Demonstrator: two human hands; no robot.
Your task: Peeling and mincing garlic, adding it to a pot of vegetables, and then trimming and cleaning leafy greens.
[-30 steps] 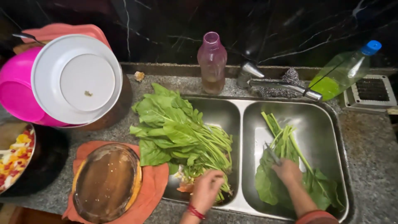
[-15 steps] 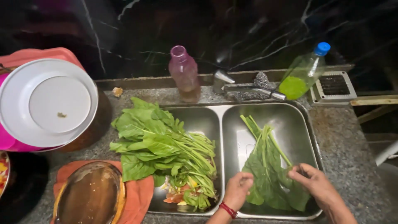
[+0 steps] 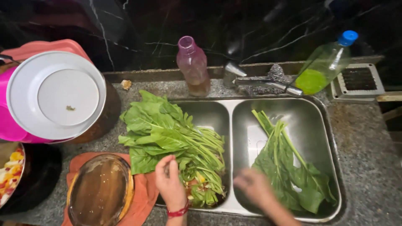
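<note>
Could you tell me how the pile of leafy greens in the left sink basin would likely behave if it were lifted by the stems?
The leafy greens would probably flop: the broad thin leaves already drape over the sink rim. They look light for their bulk. Since the stems lie loose by the left hand, not tied, some may slip out.
</note>
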